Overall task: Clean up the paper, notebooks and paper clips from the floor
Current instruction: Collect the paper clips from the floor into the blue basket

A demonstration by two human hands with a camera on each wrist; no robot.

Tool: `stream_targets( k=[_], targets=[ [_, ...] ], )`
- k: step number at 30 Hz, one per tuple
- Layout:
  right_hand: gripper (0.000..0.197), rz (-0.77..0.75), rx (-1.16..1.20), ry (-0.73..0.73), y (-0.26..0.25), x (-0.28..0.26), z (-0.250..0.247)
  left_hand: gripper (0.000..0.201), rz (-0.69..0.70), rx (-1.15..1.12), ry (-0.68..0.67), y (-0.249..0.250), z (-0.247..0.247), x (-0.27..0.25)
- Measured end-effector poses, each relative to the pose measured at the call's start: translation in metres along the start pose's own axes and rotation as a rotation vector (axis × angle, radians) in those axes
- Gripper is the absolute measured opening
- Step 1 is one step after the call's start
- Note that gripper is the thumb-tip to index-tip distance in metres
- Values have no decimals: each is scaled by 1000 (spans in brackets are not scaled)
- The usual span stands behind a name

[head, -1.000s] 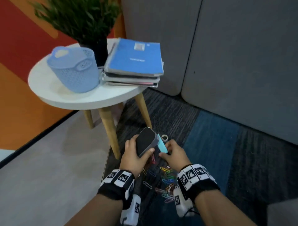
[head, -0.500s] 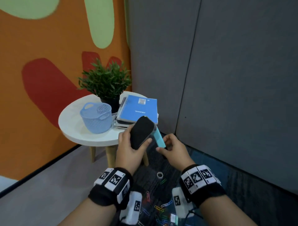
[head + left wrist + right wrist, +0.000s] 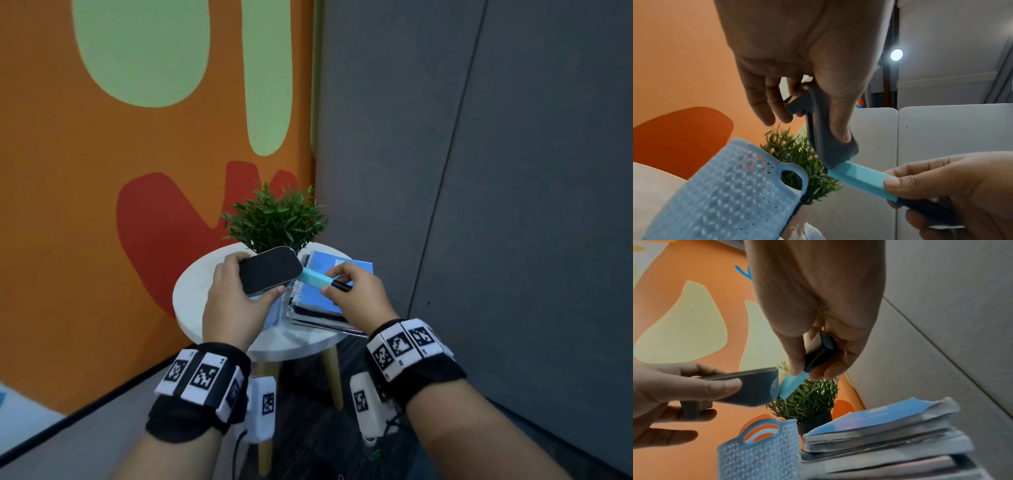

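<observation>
A flat dark-grey tool head [image 3: 269,269] on a teal handle [image 3: 317,279] is held over the round white table [image 3: 195,294]. My left hand [image 3: 239,291] grips the head between thumb and fingers. My right hand [image 3: 352,294] pinches the handle near its black end [image 3: 819,352]. A stack of notebooks [image 3: 356,266] with a blue cover on top lies on the table's right half. The light-blue perforated basket [image 3: 725,194] stands just below the tool head, mostly hidden behind my left hand in the head view. I cannot see paper clips on the tool's underside.
A potted green plant [image 3: 274,219] stands at the table's back, close behind the tool. An orange painted wall [image 3: 102,240] is to the left and grey panels [image 3: 479,205] to the right. Dark carpet [image 3: 308,428] lies under the wooden table legs [image 3: 334,373].
Both hands have lifted the tool from the carpet up over the table. The view rose with them, and the scattered paper clips on the floor dropped out of sight.
</observation>
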State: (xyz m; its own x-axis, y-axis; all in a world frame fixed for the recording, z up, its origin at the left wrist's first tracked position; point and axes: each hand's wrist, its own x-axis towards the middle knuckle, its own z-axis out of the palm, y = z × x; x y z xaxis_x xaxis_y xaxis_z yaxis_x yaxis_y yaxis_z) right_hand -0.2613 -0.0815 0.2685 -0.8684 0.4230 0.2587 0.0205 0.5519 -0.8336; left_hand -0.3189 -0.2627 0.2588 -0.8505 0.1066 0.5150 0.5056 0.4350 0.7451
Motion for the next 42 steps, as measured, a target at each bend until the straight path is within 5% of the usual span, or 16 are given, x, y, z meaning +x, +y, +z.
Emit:
stream_targets(
  k=[9, 16, 27, 33, 42],
  targets=[
    [12, -21, 28, -3, -25, 38, 38, 63, -18, 59, -28, -22, -7, 25],
    [17, -55, 73, 115, -41, 46, 45, 63, -5, -4, 97, -27, -27, 40],
    [37, -127, -129, -115, -48, 49, 83, 67, -77, 194, -26, -47, -18, 41],
    [40, -264, -455, -182, -35, 29, 92, 75, -78, 296, -106, -51, -20, 40],
    [7, -322, -527, -276, -28, 20, 82, 66, -148, 213, -211, -55, -18, 42]
  ],
)
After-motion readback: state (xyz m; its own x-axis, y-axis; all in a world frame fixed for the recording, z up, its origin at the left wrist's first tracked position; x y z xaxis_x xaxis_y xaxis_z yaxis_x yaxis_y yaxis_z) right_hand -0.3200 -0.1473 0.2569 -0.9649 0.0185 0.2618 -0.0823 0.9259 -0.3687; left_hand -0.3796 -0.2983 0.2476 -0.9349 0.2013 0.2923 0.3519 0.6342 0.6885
